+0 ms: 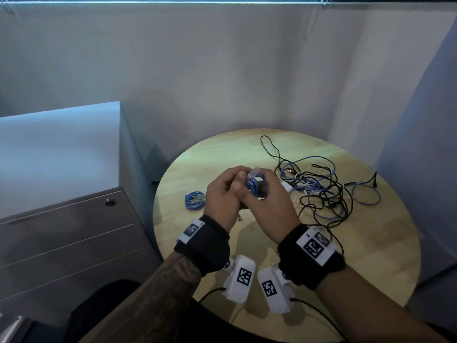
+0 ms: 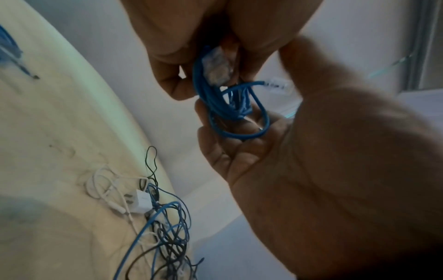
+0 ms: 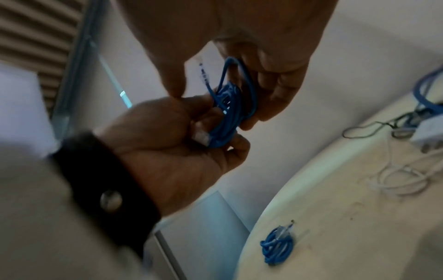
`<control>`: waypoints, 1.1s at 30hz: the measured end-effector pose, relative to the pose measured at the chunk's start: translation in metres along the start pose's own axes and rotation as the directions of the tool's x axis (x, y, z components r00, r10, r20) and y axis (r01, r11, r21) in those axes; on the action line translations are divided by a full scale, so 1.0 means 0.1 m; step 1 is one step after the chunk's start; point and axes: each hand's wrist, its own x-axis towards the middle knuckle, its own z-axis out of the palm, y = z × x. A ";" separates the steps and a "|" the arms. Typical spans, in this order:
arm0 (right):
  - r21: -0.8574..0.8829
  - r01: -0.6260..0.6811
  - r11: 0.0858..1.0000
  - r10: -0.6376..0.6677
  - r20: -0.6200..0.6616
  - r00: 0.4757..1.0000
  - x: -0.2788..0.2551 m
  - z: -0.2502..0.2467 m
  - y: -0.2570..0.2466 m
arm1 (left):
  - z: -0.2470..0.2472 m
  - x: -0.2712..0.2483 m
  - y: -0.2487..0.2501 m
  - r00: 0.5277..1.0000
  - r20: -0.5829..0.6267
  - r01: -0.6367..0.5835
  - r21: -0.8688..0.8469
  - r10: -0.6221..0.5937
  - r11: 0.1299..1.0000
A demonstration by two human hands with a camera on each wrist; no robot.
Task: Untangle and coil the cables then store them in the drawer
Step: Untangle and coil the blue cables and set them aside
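Above the round wooden table (image 1: 247, 149) both my hands hold one small coil of blue cable (image 1: 252, 182). My left hand (image 1: 230, 185) grips the bundle (image 2: 227, 108) from the left, its clear plug (image 3: 201, 137) against the thumb. From the right, the fingers of my right hand (image 1: 264, 188) curl round the coil's outer loop (image 3: 249, 85). The other clear plug (image 2: 278, 85) sticks out free. A second blue cable (image 1: 194, 199), coiled, lies on the table to the left of my hands. A tangle of black, blue and white cables (image 1: 319, 191) lies to the right.
A grey drawer cabinet (image 1: 61, 219) stands left of the table, its drawers closed, a round lock (image 1: 110, 202) at the top. A white charger block (image 1: 286, 187) sits at the tangle's near edge. Walls close in behind and to the right.
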 end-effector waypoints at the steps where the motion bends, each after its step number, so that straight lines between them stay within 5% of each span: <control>1: 0.003 -0.010 1.000 0.010 -0.024 1.000 0.04 -0.02 0.00 | 0.01 0.00 -0.01 1.000 0.002 0.004 -0.016 -0.004 1.000; 5: 0.002 -0.025 1.000 0.025 -0.015 1.000 0.13 -0.16 0.00 | -0.03 0.05 -0.05 0.999 -0.046 -0.018 -0.015 0.017 1.000; 13: 0.204 -0.139 0.969 0.122 0.092 0.988 0.20 -0.38 -0.08 | -0.03 0.03 0.04 0.992 0.113 -0.068 0.119 0.054 0.991; 18: 0.420 -0.358 0.834 0.275 0.247 0.929 0.26 -0.54 -0.14 | -0.11 0.06 0.04 0.980 0.198 -0.051 0.196 0.012 0.979; 24: 0.424 -0.383 0.821 0.279 0.288 0.916 0.29 -0.67 -0.06 | -0.10 0.02 0.07 0.945 0.315 0.008 0.237 -0.085 0.972; 28: 0.357 -0.321 0.877 0.240 0.253 0.937 0.28 -0.67 -0.09 | -0.07 -0.03 0.07 0.925 0.370 -0.053 0.345 -0.083 0.937; 33: -0.011 0.082 0.997 -0.082 0.022 0.996 0.22 -0.62 -0.15 | -0.06 -0.02 0.01 0.962 0.274 -0.114 0.387 0.004 0.915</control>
